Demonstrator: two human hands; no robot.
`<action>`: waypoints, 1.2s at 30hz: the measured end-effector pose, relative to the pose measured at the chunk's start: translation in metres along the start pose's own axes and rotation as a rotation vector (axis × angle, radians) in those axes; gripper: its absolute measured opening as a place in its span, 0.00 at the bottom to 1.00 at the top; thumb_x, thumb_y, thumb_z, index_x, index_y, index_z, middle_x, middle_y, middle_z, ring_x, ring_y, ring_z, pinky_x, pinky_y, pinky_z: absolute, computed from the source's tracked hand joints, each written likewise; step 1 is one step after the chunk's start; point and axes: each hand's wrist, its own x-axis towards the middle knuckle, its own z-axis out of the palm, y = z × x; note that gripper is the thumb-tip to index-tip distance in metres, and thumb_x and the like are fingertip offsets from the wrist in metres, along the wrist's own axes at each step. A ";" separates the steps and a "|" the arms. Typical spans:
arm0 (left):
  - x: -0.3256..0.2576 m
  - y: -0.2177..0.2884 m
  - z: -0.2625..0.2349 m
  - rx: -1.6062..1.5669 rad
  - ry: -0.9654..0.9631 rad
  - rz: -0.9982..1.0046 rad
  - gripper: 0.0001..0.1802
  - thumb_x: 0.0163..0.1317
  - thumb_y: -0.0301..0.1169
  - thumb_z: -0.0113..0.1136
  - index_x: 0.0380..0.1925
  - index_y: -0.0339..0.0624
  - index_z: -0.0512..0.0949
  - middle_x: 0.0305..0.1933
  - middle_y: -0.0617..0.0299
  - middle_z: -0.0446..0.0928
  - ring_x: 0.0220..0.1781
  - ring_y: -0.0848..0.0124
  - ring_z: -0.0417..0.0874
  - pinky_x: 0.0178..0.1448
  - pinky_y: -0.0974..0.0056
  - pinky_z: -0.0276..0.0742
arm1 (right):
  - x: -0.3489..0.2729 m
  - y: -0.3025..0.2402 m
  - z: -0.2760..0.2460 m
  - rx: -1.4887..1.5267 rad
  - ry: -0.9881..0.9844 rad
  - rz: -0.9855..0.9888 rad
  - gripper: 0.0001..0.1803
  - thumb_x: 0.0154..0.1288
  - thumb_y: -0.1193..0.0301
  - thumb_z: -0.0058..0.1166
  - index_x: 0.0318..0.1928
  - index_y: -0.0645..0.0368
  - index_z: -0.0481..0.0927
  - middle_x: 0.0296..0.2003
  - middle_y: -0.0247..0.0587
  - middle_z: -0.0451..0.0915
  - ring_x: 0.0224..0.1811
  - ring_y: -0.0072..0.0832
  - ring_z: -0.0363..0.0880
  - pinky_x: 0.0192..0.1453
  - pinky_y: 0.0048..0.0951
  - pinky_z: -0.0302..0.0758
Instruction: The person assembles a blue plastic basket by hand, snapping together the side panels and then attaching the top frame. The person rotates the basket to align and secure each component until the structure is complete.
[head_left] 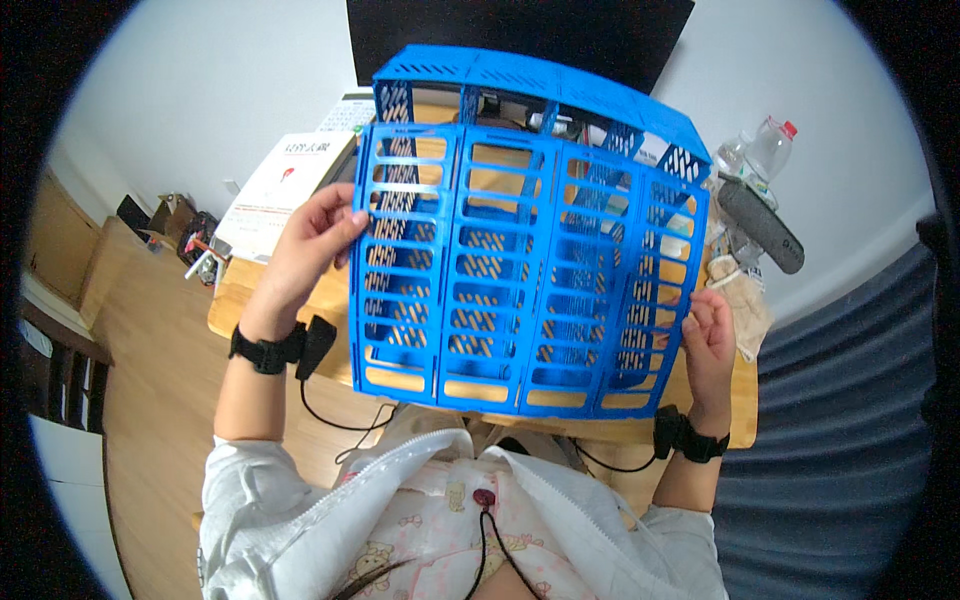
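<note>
A large blue plastic file rack with several upright compartments is held up in front of me over the wooden table, its slotted face toward me. My left hand grips the rack's left edge, thumb on the near side and fingers partly hidden behind it. At the lower right edge, my right hand holds the rack with curled fingers. Through the slots, perforated divider walls show inside the compartments. Black bands with small attached boxes and cables sit on both my wrists.
Behind the rack stands a black screen. A white book lies at the table's left. On the right are plastic bottles, a dark grey elongated case and a beige cloth. A dark blue curtain hangs further right.
</note>
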 end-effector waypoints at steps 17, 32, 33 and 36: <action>-0.012 0.008 0.003 -0.094 -0.020 -0.012 0.16 0.62 0.32 0.54 0.48 0.37 0.71 0.28 0.72 0.74 0.23 0.87 0.69 0.24 0.81 0.64 | -0.002 -0.008 -0.004 0.027 0.014 0.050 0.19 0.63 0.80 0.43 0.53 0.58 0.57 0.41 0.44 0.77 0.38 0.24 0.76 0.38 0.22 0.75; -0.011 0.010 0.000 -0.152 -0.073 0.057 0.07 0.65 0.34 0.49 0.39 0.45 0.70 0.31 0.67 0.79 0.22 0.88 0.67 0.24 0.82 0.59 | 0.001 -0.016 0.000 -0.034 0.012 -0.024 0.22 0.64 0.76 0.45 0.56 0.60 0.55 0.40 0.44 0.78 0.38 0.23 0.77 0.39 0.21 0.74; -0.012 0.010 0.000 -0.165 -0.078 0.060 0.08 0.65 0.34 0.48 0.39 0.45 0.70 0.31 0.67 0.79 0.22 0.88 0.67 0.24 0.82 0.58 | 0.001 -0.017 -0.001 -0.025 0.006 -0.022 0.23 0.63 0.77 0.45 0.57 0.61 0.55 0.40 0.43 0.78 0.38 0.23 0.76 0.40 0.22 0.73; -0.012 0.010 -0.001 -0.187 -0.075 0.080 0.08 0.65 0.35 0.48 0.40 0.44 0.71 0.30 0.69 0.79 0.22 0.88 0.66 0.23 0.82 0.57 | 0.002 -0.021 -0.001 0.007 -0.018 -0.007 0.23 0.63 0.76 0.45 0.58 0.62 0.56 0.40 0.43 0.78 0.38 0.23 0.76 0.41 0.21 0.72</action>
